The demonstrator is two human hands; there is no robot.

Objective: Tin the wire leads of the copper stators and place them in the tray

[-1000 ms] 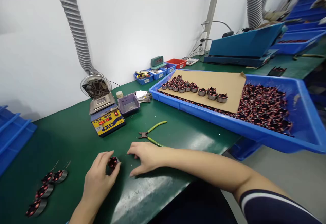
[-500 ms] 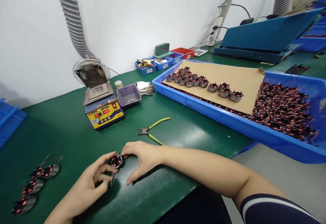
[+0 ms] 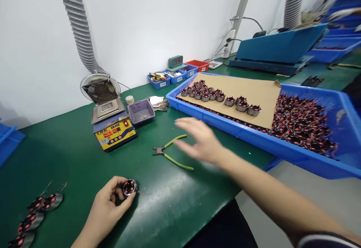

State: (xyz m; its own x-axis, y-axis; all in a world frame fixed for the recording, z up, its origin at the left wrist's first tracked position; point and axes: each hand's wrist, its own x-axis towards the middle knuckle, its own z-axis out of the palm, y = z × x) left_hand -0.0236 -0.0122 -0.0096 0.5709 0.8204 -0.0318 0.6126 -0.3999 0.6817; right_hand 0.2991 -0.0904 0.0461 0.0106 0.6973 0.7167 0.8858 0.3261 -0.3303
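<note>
Between the thumb and fingers of my left hand [image 3: 109, 203] is a round wound coil part [image 3: 130, 187], its black and copper-coloured top facing up and thin wires sticking out at its right. My right hand [image 3: 199, 140], slightly blurred, hovers above the mat with fingers apart and nothing in them. Just left of it lie green-handled cutters [image 3: 177, 162] with their handles spread, on the green mat [image 3: 158, 218]. Several more coil parts [image 3: 31, 221] with loose wires lie at the lower left.
A yellow and blue heated unit [image 3: 115, 132] with digits stands at left, a purple tray [image 3: 141, 111] beside it. At right, a large blue tray [image 3: 239, 129] holds cardboard [image 3: 254, 86] and many coil parts. A person's hand [image 3: 342, 14] shows far right.
My right hand has left the coil part and moved right and up, over near the cutters. My left hand now holds the part alone, its thumb against it. The view has shifted slightly.
</note>
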